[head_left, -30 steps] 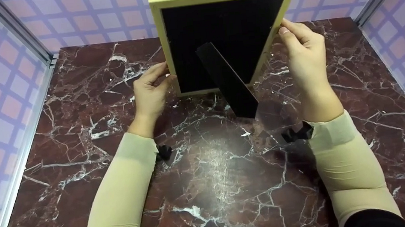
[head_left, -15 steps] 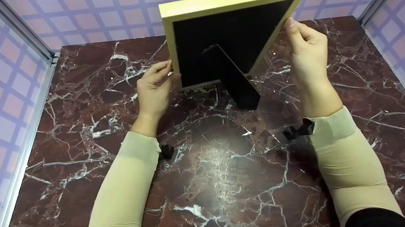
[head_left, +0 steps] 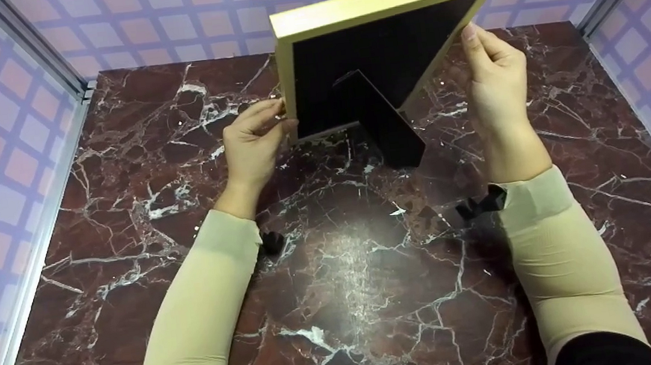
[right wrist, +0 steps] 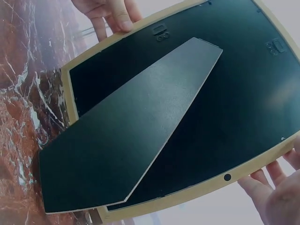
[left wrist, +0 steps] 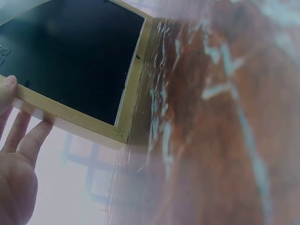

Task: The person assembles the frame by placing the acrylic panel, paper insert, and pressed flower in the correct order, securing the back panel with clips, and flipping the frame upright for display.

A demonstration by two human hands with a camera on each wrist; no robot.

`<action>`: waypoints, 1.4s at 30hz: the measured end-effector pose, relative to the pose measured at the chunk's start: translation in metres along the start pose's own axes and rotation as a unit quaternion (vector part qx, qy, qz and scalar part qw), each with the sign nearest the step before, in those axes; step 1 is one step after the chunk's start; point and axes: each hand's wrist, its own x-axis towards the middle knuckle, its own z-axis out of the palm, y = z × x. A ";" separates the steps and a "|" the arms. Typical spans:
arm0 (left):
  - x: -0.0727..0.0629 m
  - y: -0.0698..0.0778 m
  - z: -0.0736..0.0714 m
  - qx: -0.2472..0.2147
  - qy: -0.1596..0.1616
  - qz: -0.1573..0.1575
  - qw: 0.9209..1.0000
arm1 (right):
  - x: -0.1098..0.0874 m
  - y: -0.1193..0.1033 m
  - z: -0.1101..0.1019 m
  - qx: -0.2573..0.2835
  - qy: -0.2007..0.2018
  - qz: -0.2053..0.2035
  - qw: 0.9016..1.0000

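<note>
A picture frame (head_left: 384, 49) with a pale yellow wooden border stands at the far part of the table, its black back facing me. From that back a black easel leg (head_left: 389, 124) swings out and reaches down toward the tabletop. My left hand (head_left: 252, 148) pinches the frame's left side low down, thumb on the back. Higher up on the opposite side, my right hand (head_left: 500, 85) pinches the border between thumb and fingers. The right wrist view shows the leg (right wrist: 131, 126) broad and close, with small metal hangers (right wrist: 161, 32) on the backing. The frame's front is hidden.
The table (head_left: 350, 301) is dark red marble with white veins. A checkered panel (head_left: 175, 23) rises behind it, and similar panels with metal edge strips (head_left: 25, 256) stand at both sides. Black wrist straps (head_left: 271, 242) show at the sleeves.
The frame has turned and shifted a little right, its top left corner now lower and nearer than the right one. Both hands keep their hold and moved slightly with it.
</note>
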 end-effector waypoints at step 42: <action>-0.018 0.021 0.007 0.125 -0.178 0.067 0.974 | 0.044 -0.047 -0.015 0.067 0.015 0.130 0.989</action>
